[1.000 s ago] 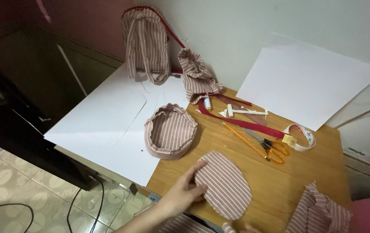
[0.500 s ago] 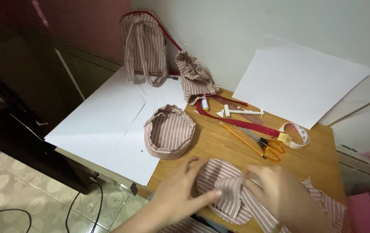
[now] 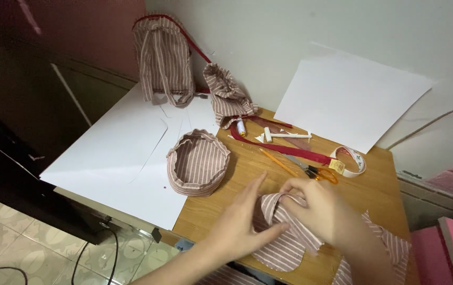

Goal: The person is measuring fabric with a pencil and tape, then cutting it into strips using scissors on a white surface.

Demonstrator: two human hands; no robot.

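Both hands are down at the near edge of the counter point(image 3: 374, 184), working the same piece of striped cloth point(image 3: 284, 245). The left hand point(image 3: 242, 219) lies on its side with the fingers stretched long and together, pointing away toward the wall, and its thumb pressed across the cloth. The right hand point(image 3: 324, 208) is curled, its fingertips pinching a folded edge of the cloth just beside the left fingers, so this hand grips the fabric while the left only flattens it.

The cloth is a rounded, oval panel; its long axis runs from the pinched fold by the fingers back toward the person, and its curved end reaches the counter's near edge. More of the same stripe trails off under the right wrist.

Just beyond the left hand sits a shallow striped fabric basket point(image 3: 197, 163), mouth up, with nothing in it that I can see. It rests half on a white sheet point(image 3: 105, 153). Farther off, beyond the basket, a striped bag point(image 3: 165, 58) stands against the wall, and a smaller gathered pouch point(image 3: 226, 95) slumps beside it; what they hold cannot be told.

Just past the right hand lie orange-handled scissors point(image 3: 318, 171), a pencil point(image 3: 276, 161), a red strip point(image 3: 284, 148) and a coil of tape point(image 3: 350, 161).
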